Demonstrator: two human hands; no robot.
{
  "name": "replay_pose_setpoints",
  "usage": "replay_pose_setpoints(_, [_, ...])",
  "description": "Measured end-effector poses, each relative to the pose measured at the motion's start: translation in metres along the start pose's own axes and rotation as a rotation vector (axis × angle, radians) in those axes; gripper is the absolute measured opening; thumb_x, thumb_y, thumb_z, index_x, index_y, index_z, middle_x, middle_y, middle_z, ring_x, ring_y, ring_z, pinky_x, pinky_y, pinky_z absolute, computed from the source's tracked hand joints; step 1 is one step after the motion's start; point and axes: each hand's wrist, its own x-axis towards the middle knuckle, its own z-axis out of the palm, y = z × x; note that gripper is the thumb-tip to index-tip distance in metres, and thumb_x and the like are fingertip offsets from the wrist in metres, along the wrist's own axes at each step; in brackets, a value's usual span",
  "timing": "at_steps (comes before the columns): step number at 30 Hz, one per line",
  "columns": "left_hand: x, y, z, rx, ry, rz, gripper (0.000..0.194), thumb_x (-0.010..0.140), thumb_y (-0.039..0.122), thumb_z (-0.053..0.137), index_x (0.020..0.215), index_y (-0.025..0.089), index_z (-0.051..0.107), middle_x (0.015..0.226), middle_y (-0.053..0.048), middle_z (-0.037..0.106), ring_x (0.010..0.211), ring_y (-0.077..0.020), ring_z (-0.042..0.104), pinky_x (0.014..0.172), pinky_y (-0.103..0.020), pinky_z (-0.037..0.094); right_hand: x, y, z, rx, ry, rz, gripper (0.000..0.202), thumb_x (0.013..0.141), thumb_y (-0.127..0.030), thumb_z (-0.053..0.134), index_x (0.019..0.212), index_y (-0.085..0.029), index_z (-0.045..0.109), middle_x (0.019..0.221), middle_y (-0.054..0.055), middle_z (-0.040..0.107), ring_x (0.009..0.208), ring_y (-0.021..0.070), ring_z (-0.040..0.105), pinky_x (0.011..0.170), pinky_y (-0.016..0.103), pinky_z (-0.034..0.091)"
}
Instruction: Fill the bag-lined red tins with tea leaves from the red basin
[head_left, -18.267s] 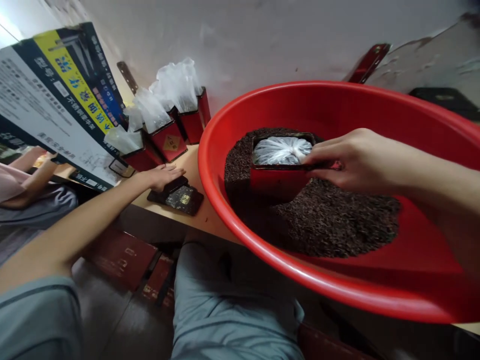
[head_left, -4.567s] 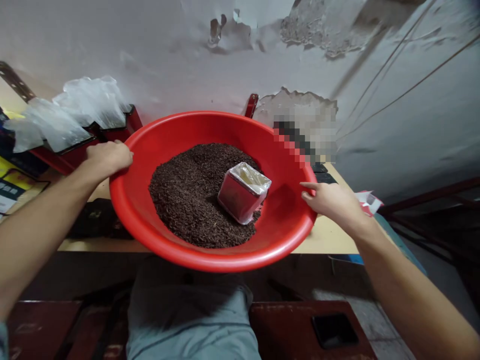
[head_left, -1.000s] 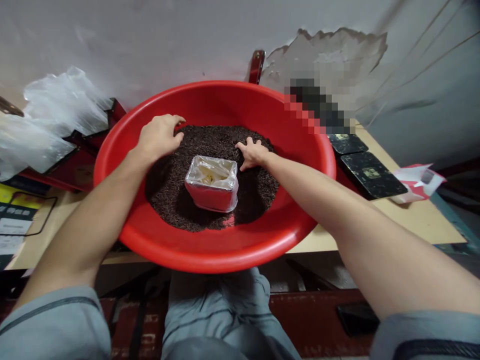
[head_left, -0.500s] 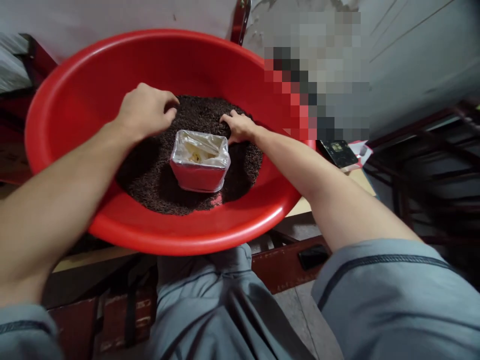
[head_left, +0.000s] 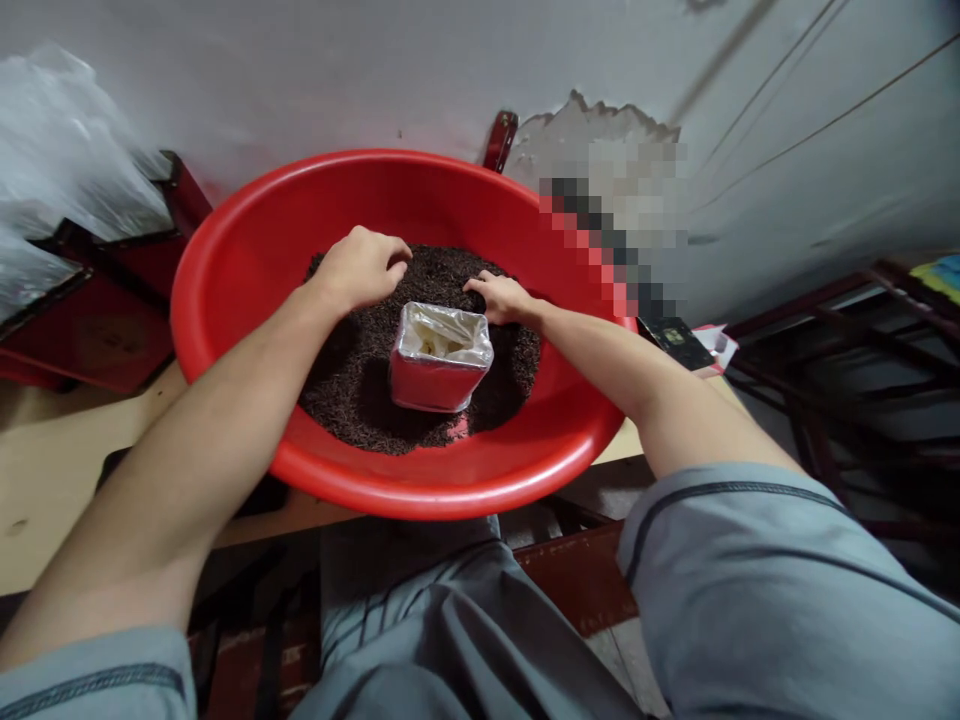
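A wide red basin (head_left: pixel 457 495) holds a bed of dark, thin, leaf-like pieces (head_left: pixel 352 410). Near its middle stands a small red box (head_left: pixel 435 385) with a clear plastic liner open at the top and something pale inside. My left hand (head_left: pixel 364 268) is over the dark pieces, behind and left of the box, fingers curved and apart with nothing seen in them. Behind and right of the box, my right hand (head_left: pixel 501 297) touches the dark pieces with its fingers spread; part of its fingertips is hidden.
The basin stands on a pale wooden table (head_left: pixel 45 450). Clear plastic bags (head_left: pixel 75 150) lie on dark red furniture at the left. A black packet (head_left: pixel 679 342) is right of the basin, with a wall behind and dark racks (head_left: pixel 832 400) at the far right.
The view has shifted, so the basin appears lower and further right, and more of the bags and table shows. Both hands keep nearly the same places around the box.
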Motion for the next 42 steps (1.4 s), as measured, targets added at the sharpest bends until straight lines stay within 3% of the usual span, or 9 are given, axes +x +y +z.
replay_pose_setpoints(9, [-0.005, -0.019, -0.009, 0.002, 0.015, -0.055, 0.041, 0.095, 0.028, 0.053, 0.128, 0.021, 0.076, 0.128, -0.004, 0.077, 0.125, -0.0218, 0.067, 0.117, -0.032, 0.041, 0.004, -0.001, -0.019, -0.131, -0.054, -0.113, 0.079, 0.073, -0.031, 0.084, 0.147, -0.029, 0.055, 0.144, 0.013, 0.056, 0.115, 0.0332, 0.066, 0.097, 0.041, 0.051])
replay_pose_setpoints(13, [-0.010, -0.014, -0.013, -0.019, 0.027, -0.100, 0.043, 0.093, 0.028, 0.054, 0.129, 0.026, 0.076, 0.125, -0.002, 0.078, 0.126, -0.0233, 0.067, 0.118, -0.035, 0.042, 0.003, -0.001, -0.041, -0.072, 0.073, -0.135, 0.075, 0.071, -0.027, 0.083, 0.141, -0.030, 0.060, 0.140, 0.011, 0.059, 0.114, 0.0322, 0.065, 0.096, 0.041, 0.052])
replay_pose_setpoints(17, [-0.014, -0.004, -0.013, -0.069, 0.022, -0.041, 0.043, 0.092, 0.030, 0.054, 0.127, 0.023, 0.077, 0.127, -0.004, 0.078, 0.122, -0.0229, 0.069, 0.115, -0.036, 0.044, 0.002, 0.002, -0.065, 0.113, 0.214, -0.143, 0.071, 0.070, -0.027, 0.080, 0.138, -0.026, 0.060, 0.132, 0.009, 0.063, 0.116, 0.0315, 0.063, 0.097, 0.042, 0.052])
replay_pose_setpoints(22, [-0.016, -0.001, -0.005, -0.107, 0.011, 0.025, 0.038, 0.093, 0.030, 0.055, 0.122, 0.024, 0.079, 0.122, -0.003, 0.080, 0.114, -0.0198, 0.073, 0.108, -0.032, 0.049, -0.002, -0.002, -0.086, 0.273, 0.273, -0.240, 0.072, 0.068, -0.023, 0.078, 0.137, -0.023, 0.060, 0.129, 0.008, 0.064, 0.117, 0.0302, 0.061, 0.103, 0.043, 0.050])
replay_pose_setpoints(29, [-0.012, -0.007, 0.007, -0.016, -0.095, 0.077, 0.038, 0.093, 0.025, 0.054, 0.120, 0.020, 0.079, 0.119, -0.005, 0.081, 0.112, -0.0196, 0.074, 0.105, -0.029, 0.051, -0.004, -0.009, -0.083, 0.209, 0.153, -0.219, 0.071, 0.067, -0.023, 0.080, 0.136, -0.025, 0.063, 0.130, 0.009, 0.065, 0.117, 0.0314, 0.062, 0.103, 0.044, 0.051])
replay_pose_setpoints(34, [-0.008, -0.008, 0.001, 0.004, -0.044, 0.099, 0.038, 0.094, 0.026, 0.053, 0.122, 0.023, 0.079, 0.120, -0.002, 0.081, 0.110, -0.0189, 0.074, 0.104, -0.029, 0.050, 0.000, 0.002, -0.073, 0.196, 0.137, -0.187, 0.067, 0.067, -0.023, 0.077, 0.133, -0.022, 0.065, 0.129, 0.010, 0.067, 0.116, 0.0310, 0.063, 0.105, 0.044, 0.050])
replay_pose_setpoints(38, [-0.006, -0.004, -0.001, 0.032, -0.054, 0.091, 0.038, 0.093, 0.024, 0.054, 0.121, 0.025, 0.080, 0.119, -0.001, 0.081, 0.111, -0.0192, 0.072, 0.104, -0.028, 0.049, -0.009, 0.001, -0.084, 0.373, 0.154, -0.228, 0.060, 0.063, -0.023, 0.075, 0.122, -0.021, 0.067, 0.115, 0.006, 0.071, 0.106, 0.0288, 0.066, 0.099, 0.043, 0.053])
replay_pose_setpoints(42, [-0.004, 0.002, -0.004, 0.077, -0.097, 0.037, 0.038, 0.093, 0.025, 0.055, 0.121, 0.025, 0.080, 0.119, -0.003, 0.080, 0.112, -0.0229, 0.070, 0.099, -0.030, 0.051, -0.033, -0.021, -0.107, 0.704, 0.090, -0.368, 0.058, 0.061, -0.034, 0.082, 0.114, -0.021, 0.065, 0.108, 0.004, 0.070, 0.096, 0.0260, 0.067, 0.088, 0.040, 0.056])
